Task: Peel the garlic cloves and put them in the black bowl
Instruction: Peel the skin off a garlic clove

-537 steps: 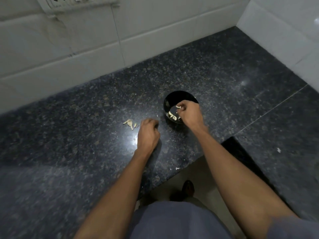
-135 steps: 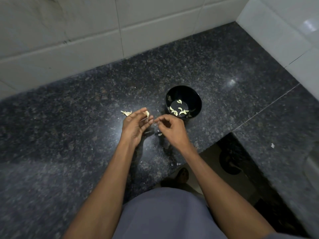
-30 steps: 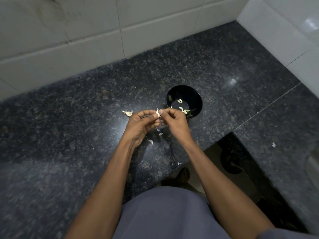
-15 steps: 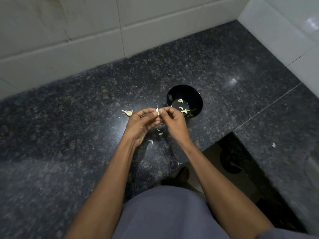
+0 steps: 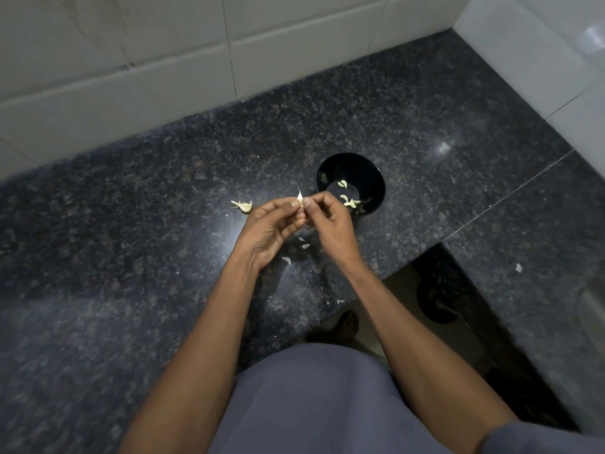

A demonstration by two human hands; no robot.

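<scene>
— Hands meeting above the dark granite worktop (image 5: 425, 103): what do mine hold?

— My left hand (image 5: 273, 229) and right hand (image 5: 330, 224) both pinch one garlic clove (image 5: 300, 201), its papery tip pointing to 12 o'clock.

— And the black bowl (image 5: 371, 173)?

— At 2 o'clock from my hands, holding peeled cloves (image 5: 350, 200). Unpeeled cloves (image 5: 243, 205) lie at 9 o'clock; skin scraps (image 5: 304, 245) lie below.

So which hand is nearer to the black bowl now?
The right hand. It is just in front of the black bowl, overlapping its near rim in the view. The left hand is further left, on the other side of the garlic clove both hands pinch.
</scene>
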